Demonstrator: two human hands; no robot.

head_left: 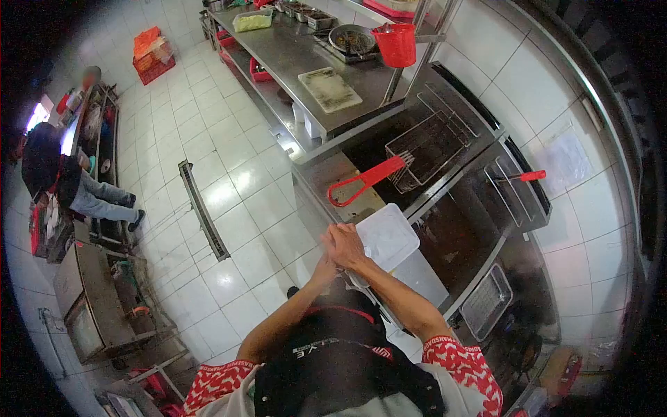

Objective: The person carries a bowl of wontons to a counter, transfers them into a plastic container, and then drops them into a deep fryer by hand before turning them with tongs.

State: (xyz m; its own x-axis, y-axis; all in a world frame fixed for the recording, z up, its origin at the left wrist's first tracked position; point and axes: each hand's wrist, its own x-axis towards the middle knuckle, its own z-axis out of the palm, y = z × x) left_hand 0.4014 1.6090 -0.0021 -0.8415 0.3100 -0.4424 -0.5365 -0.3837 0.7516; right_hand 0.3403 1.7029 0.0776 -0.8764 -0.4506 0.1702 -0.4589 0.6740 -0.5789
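My right hand (pixel 347 244) and my left hand (pixel 325 268) are closed against each other, low in front of my body. The right lies over the left and hides most of its fingers. Whether anything is between them, I cannot make out. Just right of the hands is a white plastic tub or lid (pixel 389 233) at the front edge of the fryer (pixel 448 233). Beyond it, a wire fry basket (pixel 432 144) rests over the fryer, its red handle (pixel 368 181) pointing my way. Another basket (pixel 506 186) with a red grip hangs at the right.
A steel counter (pixel 292 52) holds a stained cutting board (pixel 330 90), a pan (pixel 352 40) and a red jug (pixel 394 46). A wire-racked tray (pixel 486 301) sits right of the fryer. A floor drain (pixel 203 212) crosses the tiles. Another person (pixel 66 177) stands far left.
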